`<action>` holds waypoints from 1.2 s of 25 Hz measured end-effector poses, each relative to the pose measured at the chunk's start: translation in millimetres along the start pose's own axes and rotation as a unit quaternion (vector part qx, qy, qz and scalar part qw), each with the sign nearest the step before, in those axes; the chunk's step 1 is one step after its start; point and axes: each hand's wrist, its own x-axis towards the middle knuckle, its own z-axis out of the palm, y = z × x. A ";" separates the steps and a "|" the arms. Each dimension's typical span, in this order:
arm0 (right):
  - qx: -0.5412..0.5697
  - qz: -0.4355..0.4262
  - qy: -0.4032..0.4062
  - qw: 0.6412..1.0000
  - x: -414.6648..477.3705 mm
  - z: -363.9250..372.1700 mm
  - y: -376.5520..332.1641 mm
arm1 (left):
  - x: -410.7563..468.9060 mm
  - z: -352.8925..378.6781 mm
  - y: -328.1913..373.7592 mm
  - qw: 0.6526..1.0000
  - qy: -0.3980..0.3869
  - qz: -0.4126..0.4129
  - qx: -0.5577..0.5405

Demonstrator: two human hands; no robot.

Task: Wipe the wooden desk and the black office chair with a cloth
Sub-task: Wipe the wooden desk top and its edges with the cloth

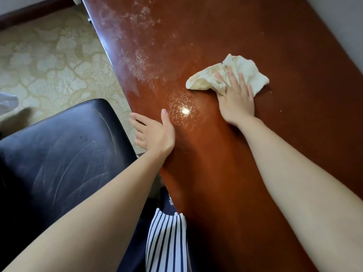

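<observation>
The reddish-brown wooden desk (225, 32) runs from bottom centre to the top of the view, with pale dusty smears along its left side. A crumpled cream cloth (208, 80) lies on the desk right of centre. My right hand (236, 99) presses flat on the cloth with straight, spread fingers. My left hand (155, 132) rests on the desk's left edge, thumb on the top and fingers reaching over the side. The black office chair (59, 154) stands at lower left, right beside the desk, its leather scuffed.
Patterned beige carpet (49, 55) covers the floor left of the desk. A dark skirting board (29, 14) runs along the far left wall. A pale wall (343, 26) borders the desk's right side. My striped clothing (167, 242) hangs at the bottom centre.
</observation>
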 end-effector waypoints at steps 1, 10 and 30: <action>0.014 0.000 0.004 1.000 -6.5 0.9 -3.8 | 0.1 -1.2 -1.2 1.000 -0.004 0.007 -0.006; 0.017 -0.044 0.002 0.999 -158.7 39.6 -13.6 | -20.1 4.3 -17.6 0.977 0.031 0.196 0.082; 0.013 0.110 0.013 0.994 -15.1 -5.4 53.8 | 4.9 38.2 21.6 0.876 -0.002 0.430 0.219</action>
